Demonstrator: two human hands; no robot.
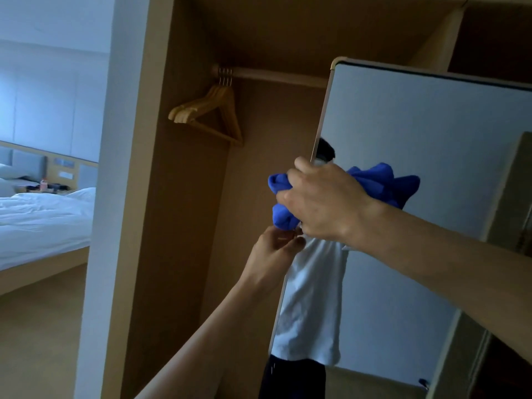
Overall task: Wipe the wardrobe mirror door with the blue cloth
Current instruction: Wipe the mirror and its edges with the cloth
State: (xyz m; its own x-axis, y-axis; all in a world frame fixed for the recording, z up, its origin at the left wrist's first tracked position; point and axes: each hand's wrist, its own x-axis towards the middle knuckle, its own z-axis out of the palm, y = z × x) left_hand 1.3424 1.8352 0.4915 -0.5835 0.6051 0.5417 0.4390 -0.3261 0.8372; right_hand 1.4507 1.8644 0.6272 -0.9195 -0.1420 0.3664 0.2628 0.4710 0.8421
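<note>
The wardrobe mirror door [417, 125] stands open at the right, its glass showing a white wall and a person in a white shirt. My right hand [325, 203] holds the bunched blue cloth [280, 197] against the door's left edge at about mid height; the cloth's reflection shows blue in the glass beside my wrist. My left hand [276, 249] reaches up from below and pinches the door's edge just under the cloth, fingers curled around the frame.
The open wardrobe bay [201, 197] lies left of the door, with a rail and several wooden hangers [213, 110] at the top. A white wall edge [100, 197] divides it from a bedroom with a white bed [43, 220]. Another cabinet [506, 226] stands at far right.
</note>
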